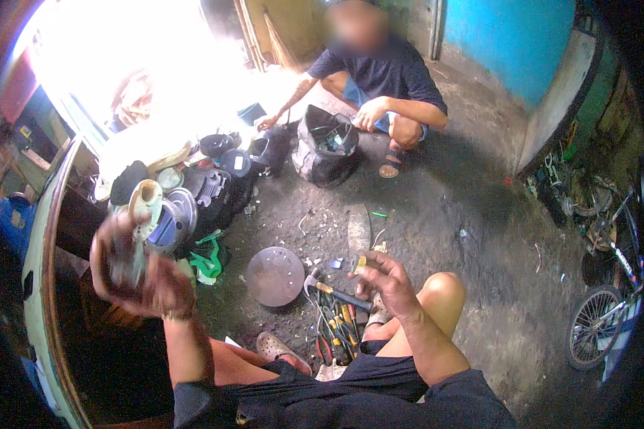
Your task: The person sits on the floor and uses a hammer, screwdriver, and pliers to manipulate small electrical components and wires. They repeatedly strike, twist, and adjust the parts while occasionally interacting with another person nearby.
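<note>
My right hand (392, 282) is raised over my knee, its fingers pinching a small yellowish cylindrical piece (361, 264) with a greyish end. My left hand (147, 275) is lifted at the left, smeared by motion, so I cannot make out its fingers or whether they grip anything. Just beyond it is a cream plastic part (147, 200) with a round opening; I cannot tell whether the hand touches it. Between my feet are a hammer (329, 289) and several screwdrivers and pliers (336, 329). A round flat metal disc (275, 277) lies on the floor in front of me.
A heap of dark plastic parts (211, 189) lies front left, with a green plastic piece (207, 261) beside it. Across from me a person (379, 86) squats by a black bag (325, 146). Bicycle parts (597, 322) stand at the right, and a pale-edged panel (50, 286) at the left.
</note>
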`<action>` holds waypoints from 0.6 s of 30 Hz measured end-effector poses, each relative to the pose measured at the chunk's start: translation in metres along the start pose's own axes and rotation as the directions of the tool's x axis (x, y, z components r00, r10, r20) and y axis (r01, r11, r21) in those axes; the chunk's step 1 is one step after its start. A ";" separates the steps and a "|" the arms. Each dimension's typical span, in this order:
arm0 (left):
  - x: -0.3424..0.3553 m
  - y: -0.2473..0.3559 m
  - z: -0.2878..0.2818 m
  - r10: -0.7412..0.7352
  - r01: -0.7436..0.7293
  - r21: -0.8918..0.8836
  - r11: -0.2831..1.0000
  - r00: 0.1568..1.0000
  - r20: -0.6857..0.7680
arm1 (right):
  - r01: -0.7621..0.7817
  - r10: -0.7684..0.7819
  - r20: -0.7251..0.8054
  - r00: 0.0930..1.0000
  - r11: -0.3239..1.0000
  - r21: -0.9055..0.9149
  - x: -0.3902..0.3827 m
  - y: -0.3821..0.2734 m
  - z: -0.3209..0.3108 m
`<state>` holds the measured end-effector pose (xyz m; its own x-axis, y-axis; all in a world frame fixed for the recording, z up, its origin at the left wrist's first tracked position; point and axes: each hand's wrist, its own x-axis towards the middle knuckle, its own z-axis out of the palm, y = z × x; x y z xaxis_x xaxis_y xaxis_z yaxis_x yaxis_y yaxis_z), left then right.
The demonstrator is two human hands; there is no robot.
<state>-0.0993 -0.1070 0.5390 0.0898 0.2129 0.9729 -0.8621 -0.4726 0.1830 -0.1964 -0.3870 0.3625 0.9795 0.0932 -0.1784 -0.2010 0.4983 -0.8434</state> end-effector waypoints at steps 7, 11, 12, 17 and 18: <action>-0.098 -0.168 0.201 -0.324 0.098 0.343 0.934 0.638 0.698 | 0.001 -0.006 -0.036 0.999 0.993 -0.117 -0.010 -0.004 -0.022; -0.279 -0.310 0.088 -0.618 -0.214 0.586 0.781 -0.132 0.775 | 0.105 -0.105 0.004 0.994 0.993 -0.055 0.001 -0.009 -0.008; -0.311 -0.310 0.059 -0.765 -0.388 0.670 0.634 -0.441 0.469 | 0.122 -0.123 -0.013 0.992 0.991 -0.060 0.003 -0.011 -0.007; -0.392 -0.201 -0.035 -0.520 0.056 0.627 0.777 -0.504 0.690 | 0.163 -0.164 -0.185 0.969 0.986 -0.022 0.005 -0.009 -0.022; -0.378 -0.172 -0.026 -0.523 0.236 0.675 0.699 -0.475 0.708 | 0.144 -0.147 -0.215 0.965 0.989 -0.029 0.005 -0.005 -0.024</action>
<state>0.0017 -0.0840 0.1359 0.7613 -0.4590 -0.4579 -0.2444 -0.8573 0.4530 -0.1906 -0.4098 0.3538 0.9730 -0.1690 -0.1573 -0.0578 0.4812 -0.8747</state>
